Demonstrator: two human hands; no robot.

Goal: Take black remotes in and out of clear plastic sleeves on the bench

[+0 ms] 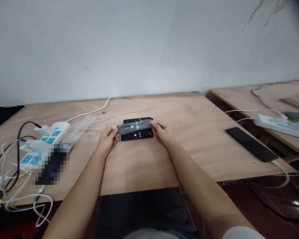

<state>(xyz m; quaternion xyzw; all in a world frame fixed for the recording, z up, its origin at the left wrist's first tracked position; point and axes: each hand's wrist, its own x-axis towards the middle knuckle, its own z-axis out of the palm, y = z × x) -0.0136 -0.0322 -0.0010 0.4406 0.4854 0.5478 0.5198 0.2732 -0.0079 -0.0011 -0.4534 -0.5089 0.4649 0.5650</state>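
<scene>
Between my two hands is a dark remote control (134, 126) wrapped in clear plastic, held lengthwise with a slight tilt. My left hand (108, 139) pinches its left end, and my right hand (162, 130) grips the right end. Just behind and partly covered by it lies a black remote control (137, 119) on the wooden table (144, 166). Another black remote control (137, 135) shows on the near side, its buttons facing up. Crumpled clear plastic bags (88, 127) lie left of my left hand.
A white power strip (61, 127) with plugs and tangled cables stands on the left, beside a pixelated dark device (52, 166). On the right edge a black phone (251, 144) lies with a white cable. Across a gap is a second table (241, 96) with another power strip (271, 123).
</scene>
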